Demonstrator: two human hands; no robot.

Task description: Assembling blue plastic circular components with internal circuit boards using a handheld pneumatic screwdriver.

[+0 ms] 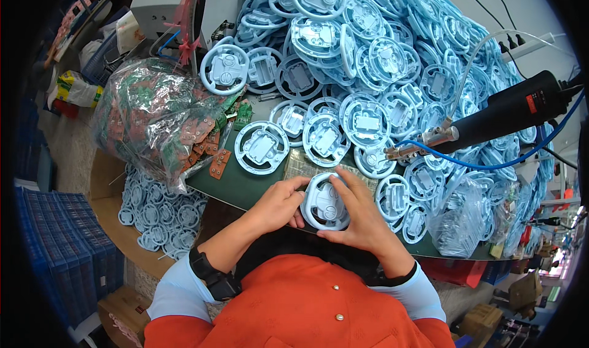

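A light blue plastic toy steering wheel (326,204) is held in front of me at the table's near edge, its moulded face turned up. My right hand (362,216) is closed round its right side, with fingers over the far rim and the thumb at the near rim. On the other side, my left hand (279,204) is closed against the left rim, its fingertips partly hidden. Just beyond lie several more wheel shells, such as one flat wheel (262,148) and another wheel (326,139), both showing their hollow backs. A taped pad (297,166) lies partly under the held wheel.
A large heap of wheel shells (380,53) covers the table's far side. A black power screwdriver (509,112) with a blue hose reaches in from the right. At left sits a clear bag of circuit boards (153,115); below it, a carton (107,191) holds more blue parts.
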